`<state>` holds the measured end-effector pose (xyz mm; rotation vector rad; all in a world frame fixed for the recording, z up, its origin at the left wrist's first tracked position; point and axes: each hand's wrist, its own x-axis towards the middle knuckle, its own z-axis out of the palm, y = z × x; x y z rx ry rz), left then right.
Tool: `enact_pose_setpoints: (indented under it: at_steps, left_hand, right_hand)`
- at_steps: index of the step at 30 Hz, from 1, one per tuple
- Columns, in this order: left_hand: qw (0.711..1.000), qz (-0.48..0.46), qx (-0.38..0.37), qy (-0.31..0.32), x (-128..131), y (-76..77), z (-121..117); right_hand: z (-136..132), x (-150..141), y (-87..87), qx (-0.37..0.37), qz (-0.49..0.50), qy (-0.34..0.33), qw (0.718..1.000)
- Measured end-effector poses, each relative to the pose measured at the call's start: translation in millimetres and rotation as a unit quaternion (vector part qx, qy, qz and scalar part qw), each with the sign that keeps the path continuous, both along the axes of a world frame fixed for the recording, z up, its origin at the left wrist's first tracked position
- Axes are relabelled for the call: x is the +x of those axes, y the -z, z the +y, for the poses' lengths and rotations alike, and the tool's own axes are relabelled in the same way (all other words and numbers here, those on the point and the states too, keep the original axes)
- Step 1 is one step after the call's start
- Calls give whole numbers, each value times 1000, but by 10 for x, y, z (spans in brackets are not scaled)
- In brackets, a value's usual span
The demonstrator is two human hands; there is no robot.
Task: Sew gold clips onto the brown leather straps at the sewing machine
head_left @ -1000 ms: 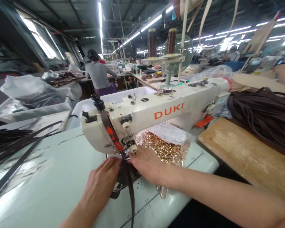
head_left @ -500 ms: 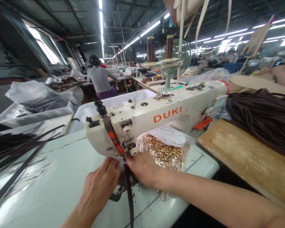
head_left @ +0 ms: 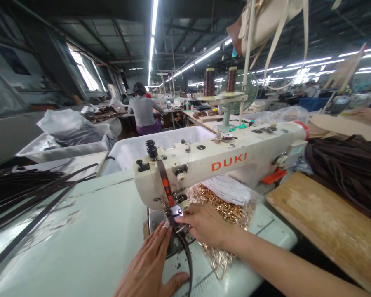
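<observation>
A sewing machine (head_left: 228, 163) marked DUKI stands on a pale green table. A narrow dark brown leather strap (head_left: 188, 255) runs from under the presser foot toward me and bends over the table's front. My left hand (head_left: 151, 262) lies left of the strap with fingers stretched and thumb apart, its fingertips touching the strap near the needle. A bit of white covers one fingertip. My right hand (head_left: 205, 225) is on the other side, its fingers closed at the strap's right edge beside the foot. Its fingertips partly hide the stitching spot.
Gold-coloured metal clasps (head_left: 218, 206) lie in a clear bag beneath the machine arm. A wooden board (head_left: 321, 222) and a heap of dark straps (head_left: 346, 173) are at right. More straps (head_left: 27, 189) lie left. A white bin (head_left: 126, 148) stands behind; a person (head_left: 145, 109) works farther back.
My left hand has gone from curled to stretched out flat by the strap. The right hand has shifted slightly away from the needle, uncovering the foot. The view has swung left.
</observation>
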<state>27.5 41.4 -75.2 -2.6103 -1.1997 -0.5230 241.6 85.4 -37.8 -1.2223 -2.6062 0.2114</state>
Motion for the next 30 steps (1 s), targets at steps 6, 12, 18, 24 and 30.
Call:
enact_pose_setpoints:
  at_steps: [6,12,18,24,30]
  left_hand:
    - [1000,-2,-24,10,-15,7,14]
    - [999,33,-6,30,-65,73,39]
    - [996,79,-11,38,-68,32,8]
    - [997,44,14,65,-111,173,38]
    - [996,44,9,71,-145,263,43]
  right_hand:
    - [-14,24,22,8,2,-23,1000]
    - [-25,13,24,-11,11,-5,1000]
    - [-35,21,27,-10,3,-8,1000]
    - [-43,16,28,-4,2,-9,1000]
    - [-49,32,32,2,19,-18,1000]
